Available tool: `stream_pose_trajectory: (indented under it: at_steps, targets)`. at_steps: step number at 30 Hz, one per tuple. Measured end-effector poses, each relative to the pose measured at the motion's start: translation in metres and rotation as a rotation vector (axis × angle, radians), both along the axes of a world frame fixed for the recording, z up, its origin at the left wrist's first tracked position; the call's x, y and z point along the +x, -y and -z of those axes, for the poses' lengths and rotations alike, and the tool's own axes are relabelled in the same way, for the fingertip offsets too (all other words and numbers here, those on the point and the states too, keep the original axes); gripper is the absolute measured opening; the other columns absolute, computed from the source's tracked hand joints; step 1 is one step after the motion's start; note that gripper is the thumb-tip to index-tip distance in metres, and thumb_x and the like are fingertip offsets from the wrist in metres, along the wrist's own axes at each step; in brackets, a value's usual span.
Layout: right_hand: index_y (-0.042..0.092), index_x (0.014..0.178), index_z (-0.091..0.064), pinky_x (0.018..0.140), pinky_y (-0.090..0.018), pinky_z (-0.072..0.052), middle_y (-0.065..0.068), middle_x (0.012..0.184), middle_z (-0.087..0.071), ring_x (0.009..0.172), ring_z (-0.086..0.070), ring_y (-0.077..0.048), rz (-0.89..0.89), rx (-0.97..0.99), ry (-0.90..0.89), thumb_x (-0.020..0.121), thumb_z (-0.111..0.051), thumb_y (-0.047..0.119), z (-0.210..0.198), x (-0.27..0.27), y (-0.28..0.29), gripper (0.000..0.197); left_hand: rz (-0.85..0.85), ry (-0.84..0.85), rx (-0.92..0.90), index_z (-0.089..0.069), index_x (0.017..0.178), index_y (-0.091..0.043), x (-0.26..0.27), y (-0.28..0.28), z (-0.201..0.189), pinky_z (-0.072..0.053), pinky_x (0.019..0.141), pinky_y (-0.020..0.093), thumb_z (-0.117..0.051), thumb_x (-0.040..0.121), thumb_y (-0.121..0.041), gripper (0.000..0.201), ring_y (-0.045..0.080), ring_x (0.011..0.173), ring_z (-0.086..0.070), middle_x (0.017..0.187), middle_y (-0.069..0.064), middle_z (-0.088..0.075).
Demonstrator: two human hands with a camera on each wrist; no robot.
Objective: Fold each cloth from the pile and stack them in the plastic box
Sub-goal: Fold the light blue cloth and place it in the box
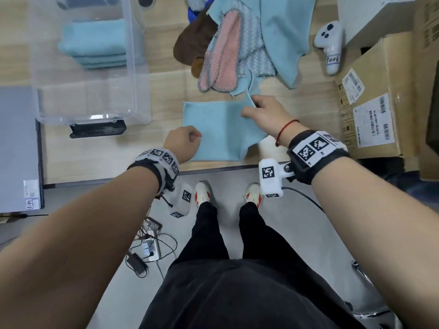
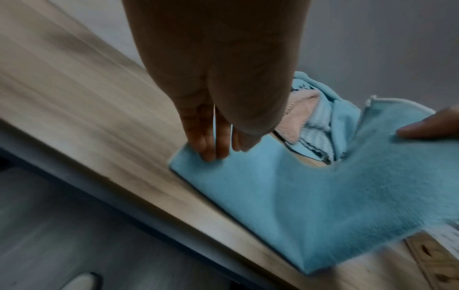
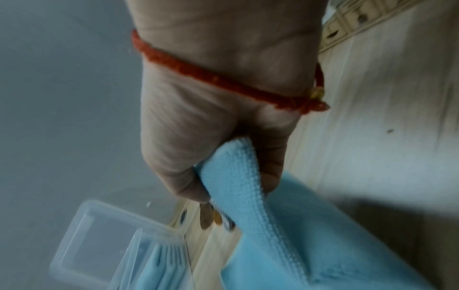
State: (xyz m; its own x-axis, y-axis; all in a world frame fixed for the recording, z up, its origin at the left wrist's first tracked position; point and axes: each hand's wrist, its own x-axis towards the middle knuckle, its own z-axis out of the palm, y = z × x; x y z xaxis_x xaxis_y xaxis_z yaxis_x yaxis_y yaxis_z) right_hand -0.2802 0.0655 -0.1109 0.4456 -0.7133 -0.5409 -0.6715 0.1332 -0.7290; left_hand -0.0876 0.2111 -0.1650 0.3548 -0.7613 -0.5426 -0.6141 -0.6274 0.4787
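Observation:
A light blue cloth [image 1: 213,129] lies flat near the table's front edge. My left hand [image 1: 190,136] rests on its near left corner; in the left wrist view the straight fingers [image 2: 211,151] press that corner of the cloth [image 2: 298,196] down. My right hand [image 1: 251,106] pinches the cloth's far right corner and holds it lifted off the table, with a fold of cloth [image 3: 236,176] between thumb and fingers. The clear plastic box [image 1: 133,67] stands at the far left and holds a stack of folded blue cloths [image 1: 95,43]. The pile [image 1: 225,48] of blue, pink and brown cloths lies behind.
A white controller [image 1: 330,43] stands right of the pile. Cardboard boxes [image 1: 375,115] line the right side of the table. A black object [image 1: 97,129] sits in front of the plastic box, and a grey slab [image 1: 19,148] lies at the left edge.

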Motion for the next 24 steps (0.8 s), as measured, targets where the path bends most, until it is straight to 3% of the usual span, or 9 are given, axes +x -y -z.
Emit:
stream_pose_trajectory:
  at_steps: [3,6,9,11,15,17,19,21,24]
  targets:
    - [0.003,0.091,-0.064,0.072,-0.036,-0.048,-0.013,0.087,-0.067,0.087,-0.062,-0.029,-0.096,-0.045,-0.055,0.075,-0.059,0.035,0.008,0.028,-0.016,0.037,-0.074,-0.159,0.053,-0.065,0.102,-0.02,0.01,-0.012,0.016,-0.051,0.084,0.03,-0.051,0.093,-0.036,0.023,0.016,0.084,-0.062,0.091,-0.003,-0.066]
    - [0.003,0.093,-0.063,0.069,-0.032,-0.043,-0.011,0.087,-0.067,0.084,-0.059,-0.028,-0.133,-0.082,-0.099,0.083,-0.06,0.028,0.021,0.052,-0.032,0.027,-0.176,-0.346,0.017,-0.064,0.104,-0.015,0.013,-0.013,0.022,-0.053,0.089,0.041,-0.045,0.09,-0.056,0.047,0.014,0.078,-0.063,0.092,-0.002,-0.067]
    - [0.011,0.083,-0.058,0.065,-0.029,-0.036,-0.003,0.076,-0.059,0.079,-0.054,-0.026,-0.2,-0.112,-0.155,0.082,-0.06,0.028,0.034,0.072,-0.047,0.017,-0.269,-0.468,-0.002,-0.063,0.116,-0.009,0.013,-0.011,0.02,-0.053,0.088,0.036,-0.034,0.099,-0.051,0.054,0.015,0.081,-0.06,0.095,0.002,-0.065]
    - [0.015,0.084,-0.056,0.067,-0.028,-0.034,-0.002,0.078,-0.057,0.081,-0.052,-0.026,-0.245,-0.133,-0.193,0.082,-0.059,0.029,0.042,0.08,-0.054,0.014,-0.347,-0.539,0.004,-0.063,0.113,-0.009,0.013,-0.007,0.018,-0.052,0.083,0.032,-0.028,0.101,-0.051,0.056,0.015,0.079,-0.06,0.089,0.003,-0.064]
    - [0.015,0.092,-0.06,0.071,-0.034,-0.049,-0.006,0.089,-0.064,0.086,-0.059,-0.027,-0.276,-0.125,-0.213,0.081,-0.06,0.031,0.051,0.09,-0.066,0.019,-0.421,-0.589,0.042,-0.065,0.094,-0.017,0.016,-0.003,0.015,-0.053,0.082,0.03,-0.02,0.099,-0.057,0.06,0.016,0.077,-0.063,0.086,0.003,-0.067]
    - [0.016,0.092,-0.057,0.064,-0.04,-0.057,-0.006,0.086,-0.065,0.072,-0.067,-0.028,-0.272,-0.045,-0.167,0.081,-0.062,0.03,0.051,0.091,-0.071,0.018,-0.439,-0.599,0.051,-0.064,0.09,-0.018,0.017,-0.003,0.012,-0.054,0.087,0.035,-0.018,0.098,-0.06,0.063,0.022,0.084,-0.065,0.09,0.008,-0.068]
    - [0.016,0.094,-0.056,0.056,-0.035,-0.058,-0.004,0.082,-0.067,0.057,-0.067,-0.024,-0.309,0.028,-0.102,0.081,-0.066,0.03,0.05,0.09,-0.074,0.022,-0.408,-0.564,0.08,-0.065,0.092,-0.014,0.02,-0.002,0.012,-0.052,0.094,0.042,-0.018,0.087,-0.076,0.079,0.029,0.097,-0.065,0.099,0.013,-0.068]
    - [0.016,0.097,-0.059,0.065,-0.03,-0.054,-0.003,0.084,-0.067,0.065,-0.063,-0.018,-0.388,0.006,-0.065,0.079,-0.072,0.034,0.049,0.084,-0.074,0.029,-0.36,-0.522,0.1,-0.068,0.103,-0.01,0.026,-0.003,0.021,-0.049,0.096,0.047,-0.02,0.065,-0.093,0.103,0.031,0.101,-0.064,0.106,0.015,-0.068]
    - [0.02,0.097,-0.06,0.078,-0.03,-0.048,-0.002,0.09,-0.065,0.083,-0.061,-0.017,-0.451,-0.122,-0.062,0.074,-0.077,0.039,0.053,0.066,-0.068,0.034,-0.251,-0.456,0.061,-0.066,0.097,-0.004,0.031,-0.007,0.034,-0.05,0.091,0.052,-0.042,0.067,-0.087,0.091,0.031,0.091,-0.066,0.096,0.018,-0.069]
